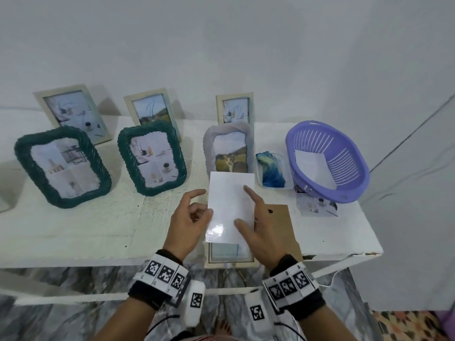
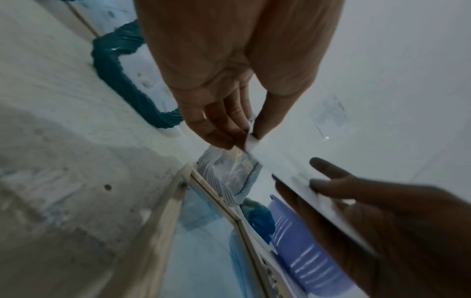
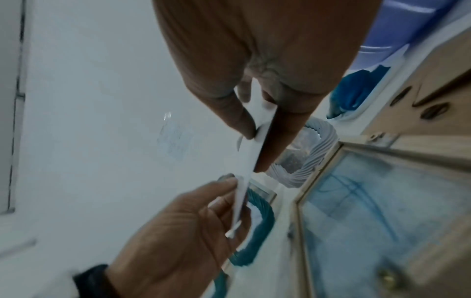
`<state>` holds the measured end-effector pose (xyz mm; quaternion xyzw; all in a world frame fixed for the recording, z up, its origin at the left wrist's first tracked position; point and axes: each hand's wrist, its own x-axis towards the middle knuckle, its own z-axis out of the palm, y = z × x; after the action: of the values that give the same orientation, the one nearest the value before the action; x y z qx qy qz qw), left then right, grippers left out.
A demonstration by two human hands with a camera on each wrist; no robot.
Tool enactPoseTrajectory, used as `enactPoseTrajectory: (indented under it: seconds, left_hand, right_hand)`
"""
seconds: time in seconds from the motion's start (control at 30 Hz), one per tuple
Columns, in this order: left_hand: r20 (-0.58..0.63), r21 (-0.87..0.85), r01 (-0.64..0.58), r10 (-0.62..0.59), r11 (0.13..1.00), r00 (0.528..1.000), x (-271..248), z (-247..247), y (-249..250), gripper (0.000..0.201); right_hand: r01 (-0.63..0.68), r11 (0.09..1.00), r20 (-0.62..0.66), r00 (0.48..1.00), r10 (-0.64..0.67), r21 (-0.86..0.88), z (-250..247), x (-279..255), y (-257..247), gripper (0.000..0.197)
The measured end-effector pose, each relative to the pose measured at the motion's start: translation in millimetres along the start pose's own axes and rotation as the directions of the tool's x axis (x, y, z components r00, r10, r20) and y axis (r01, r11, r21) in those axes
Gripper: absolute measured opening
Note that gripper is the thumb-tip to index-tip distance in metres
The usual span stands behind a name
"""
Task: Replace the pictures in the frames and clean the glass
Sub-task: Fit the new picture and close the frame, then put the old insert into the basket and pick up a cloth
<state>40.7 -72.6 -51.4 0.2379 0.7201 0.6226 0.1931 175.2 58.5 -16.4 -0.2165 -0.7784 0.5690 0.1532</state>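
Both hands, left [image 1: 190,219] and right [image 1: 256,226], each grip pinching a side edge, hold the print [image 1: 231,205] blank-side-up over the open frame [image 1: 231,254] at the bench's front edge, probably lining it up to drop in.

Soft, even, cool light; a glare patch on the white sheet [image 1: 216,230]. Both wrist views smear with blur, edges bending.

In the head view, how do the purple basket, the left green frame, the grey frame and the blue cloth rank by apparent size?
1. left green frame and purple basket: look alike, unsure.
2. grey frame.
3. blue cloth.
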Motion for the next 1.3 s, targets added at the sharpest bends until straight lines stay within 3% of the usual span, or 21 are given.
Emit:
enactPoseTrajectory:
  seconds: [0.1,0.2,0.27,0.33,0.43,0.5,0.6,0.67,0.73,0.8,0.9,1.0,1.1,1.17,1.3]
  left_hand:
    - [0.024,0.158,-0.032,0.028,0.987,0.999,0,2,6,0.026]
    - [0.099,0.237,-0.102,0.08,0.966,0.992,-6,6,13,0.01]
    - [0.175,0.049,0.006,-0.015,0.999,0.984,-13,8,24,0.031]
    - [0.293,-0.16,0.197,-0.144,0.967,0.945,-18,9,34,0.045]
    - [0.345,-0.262,0.298,-0.199,0.918,0.917,-19,9,33,0.039]
    - [0.302,-0.205,0.263,-0.194,0.943,0.933,-17,12,27,0.027]
    - [0.256,-0.083,0.196,-0.169,0.977,0.952,-11,23,22,0.024]
    - [0.259,-0.087,0.236,-0.206,0.968,0.944,-6,34,25,0.025]
    - [0.289,-0.106,0.283,-0.242,0.953,0.926,-3,46,31,0.024]
    - [0.288,-0.108,0.277,-0.237,0.955,0.928,1,62,32,0.024]
    - [0.246,-0.143,0.329,-0.289,0.933,0.925,6,93,34,0.02]
    - [0.18,-0.138,0.368,-0.342,0.92,0.922,10,127,34,0.014]
    - [0.113,-0.113,0.386,-0.374,0.916,0.92,15,159,34,0.012]
    - [0.088,-0.121,0.402,-0.394,0.907,0.915,18,179,36,0.012]
    - [0.072,-0.155,0.442,-0.436,0.884,0.897,29,224,43,0.016]
  right_hand:
    - [-0.047,0.967,-0.025,0.998,0.055,0.251,-3,-8,-18,0.07]
    - [-0.049,0.954,-0.075,0.994,0.074,0.297,4,-12,-23,0.071]
    - [-0.049,0.962,-0.099,0.992,0.078,0.269,12,-13,-13,0.065]
    - [-0.049,0.968,-0.093,0.993,0.074,0.247,18,-13,-7,0.065]
    - [-0.029,0.979,-0.112,0.992,0.053,0.202,18,-15,-4,0.055]
    - [-0.023,0.992,-0.107,0.994,0.036,0.126,11,-16,-4,0.05]
    - [0.004,0.993,-0.087,0.996,-0.015,-0.121,-10,-13,2,0.039]
    - [0.032,0.958,-0.155,0.985,-0.079,-0.286,-35,-7,10,0.039]
    - [0.017,0.836,-0.258,0.948,-0.189,-0.548,-69,2,21,0.043]
    - [-0.047,0.619,-0.294,0.906,-0.304,-0.784,-107,11,35,0.049]
    - [-0.182,0.396,-0.294,0.924,-0.244,-0.9,-157,23,53,0.056]
    - [-0.132,0.28,-0.191,0.962,-0.196,-0.951,-188,31,62,0.034]
    - [-0.004,0.306,-0.1,0.949,-0.3,-0.952,-216,38,57,0.024]
    - [0.063,0.379,-0.09,0.924,-0.372,-0.923,-235,46,51,0.028]
    - [0.181,0.472,-0.02,0.921,-0.39,-0.863,-263,64,46,0.036]
